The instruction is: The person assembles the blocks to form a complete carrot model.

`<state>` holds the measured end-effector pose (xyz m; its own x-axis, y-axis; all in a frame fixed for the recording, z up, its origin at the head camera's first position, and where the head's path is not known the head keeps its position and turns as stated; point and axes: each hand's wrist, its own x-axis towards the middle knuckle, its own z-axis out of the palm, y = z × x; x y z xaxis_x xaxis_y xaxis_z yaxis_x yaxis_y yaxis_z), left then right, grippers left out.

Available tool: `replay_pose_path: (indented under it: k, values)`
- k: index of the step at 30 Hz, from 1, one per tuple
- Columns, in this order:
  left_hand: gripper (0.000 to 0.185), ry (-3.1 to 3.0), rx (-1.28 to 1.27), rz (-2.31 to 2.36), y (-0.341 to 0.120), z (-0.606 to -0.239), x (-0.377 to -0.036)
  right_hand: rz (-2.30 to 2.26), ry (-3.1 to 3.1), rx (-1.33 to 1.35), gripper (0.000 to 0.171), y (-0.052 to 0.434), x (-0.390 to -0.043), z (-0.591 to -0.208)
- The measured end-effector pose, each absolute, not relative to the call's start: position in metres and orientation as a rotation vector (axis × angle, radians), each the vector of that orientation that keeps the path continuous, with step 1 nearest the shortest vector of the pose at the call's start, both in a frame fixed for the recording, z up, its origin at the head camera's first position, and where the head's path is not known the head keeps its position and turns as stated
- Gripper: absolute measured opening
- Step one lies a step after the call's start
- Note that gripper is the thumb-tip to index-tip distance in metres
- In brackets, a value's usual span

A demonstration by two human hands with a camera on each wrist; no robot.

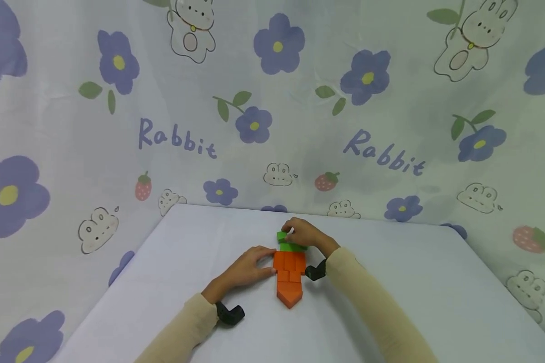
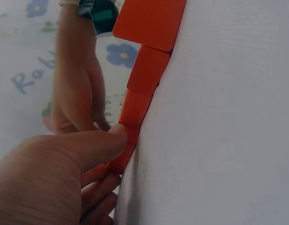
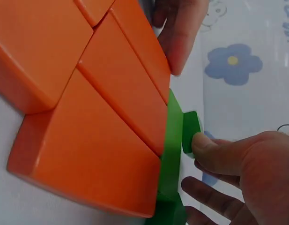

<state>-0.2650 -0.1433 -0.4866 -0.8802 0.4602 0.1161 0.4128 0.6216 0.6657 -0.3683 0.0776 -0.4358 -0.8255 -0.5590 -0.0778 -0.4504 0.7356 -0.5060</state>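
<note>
Orange wooden blocks (image 1: 289,261) lie flat and close together on the white table, with a pointed orange end (image 1: 289,294) toward the person. Along their far edge runs a light green block (image 3: 172,145), and a darker green block (image 3: 167,211) sits at its right end. My right hand (image 1: 305,233) pinches a small green block (image 3: 190,126) between thumb and finger, just beyond the light green one. Fairly straight fingers of my left hand (image 1: 245,268) touch the left side of the orange blocks, the thumb (image 2: 118,138) lying against them.
A white-covered table (image 1: 172,262) spreads around the blocks. Behind it hangs a curtain (image 1: 300,111) printed with rabbits, flowers and strawberries. Dark wrist devices show at the left wrist (image 1: 229,314) and the right wrist (image 1: 316,270).
</note>
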Motion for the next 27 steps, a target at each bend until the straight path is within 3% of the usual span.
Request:
replay_pose_path:
  k: [27]
  values:
    - [0.058, 2.785, 0.76, 1.087, -0.142, -0.484, -0.264, -0.708, 2.71, -0.771, 0.025, 0.068, -0.364, -0.443]
